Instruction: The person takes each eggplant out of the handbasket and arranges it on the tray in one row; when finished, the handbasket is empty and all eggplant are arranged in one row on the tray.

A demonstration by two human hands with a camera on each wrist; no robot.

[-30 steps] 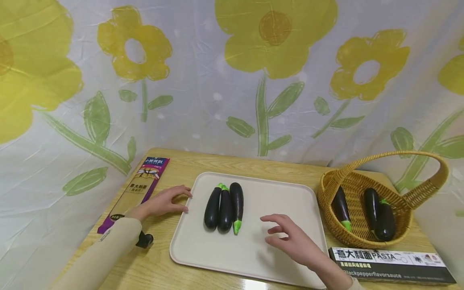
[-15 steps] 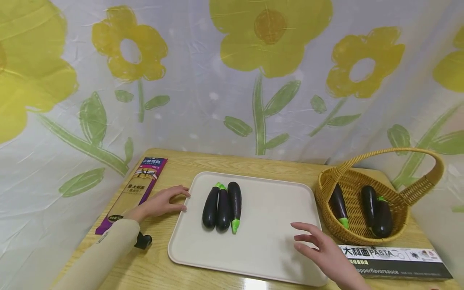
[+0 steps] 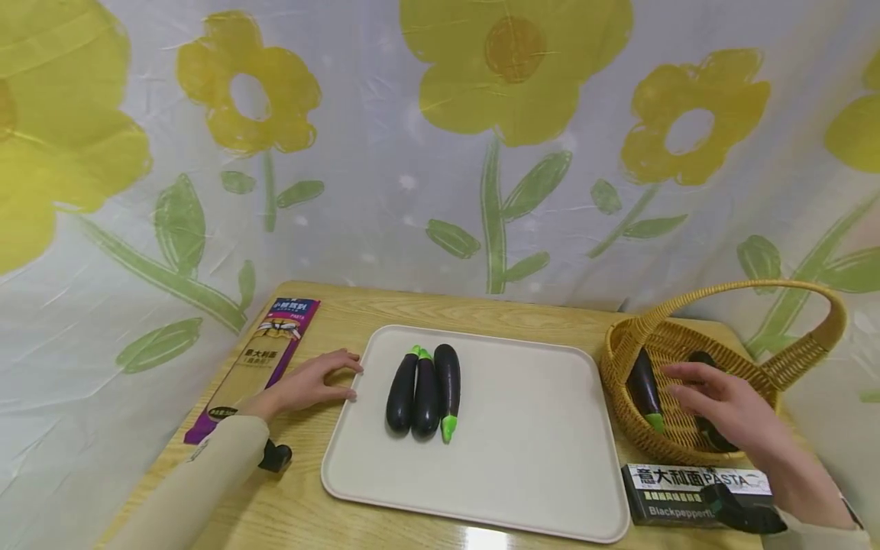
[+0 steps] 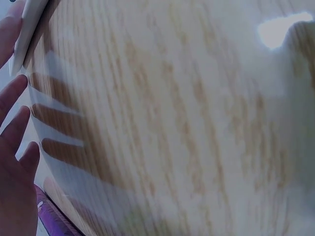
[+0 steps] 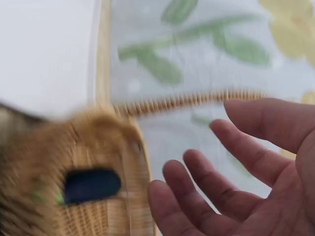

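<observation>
Three dark eggplants (image 3: 426, 393) with green stems lie side by side on the left half of a white tray (image 3: 529, 458). My left hand (image 3: 312, 382) rests at the tray's left edge, fingers spread and fingertips at the rim. Over the wicker basket (image 3: 622, 416) at the right is my right hand (image 3: 732, 409), fingers parted and holding nothing. One eggplant (image 3: 644, 386) in the basket shows to the left of this hand; another eggplant (image 3: 701, 357) is partly hidden beneath it. In the right wrist view an eggplant (image 5: 92, 186) lies inside the basket, away from the fingers.
A purple pasta packet (image 3: 257, 355) lies left of the tray, behind my left forearm. In front of the basket is a black and white pasta box (image 3: 667, 500), partly covered by my right wrist. The basket's handle (image 3: 742, 284) arches above it. A flowered curtain (image 3: 371, 191) hangs behind the table.
My right hand has moved right, from above the tray to over the basket, and now covers part of the eggplants there. The left hand stays at the tray's edge.
</observation>
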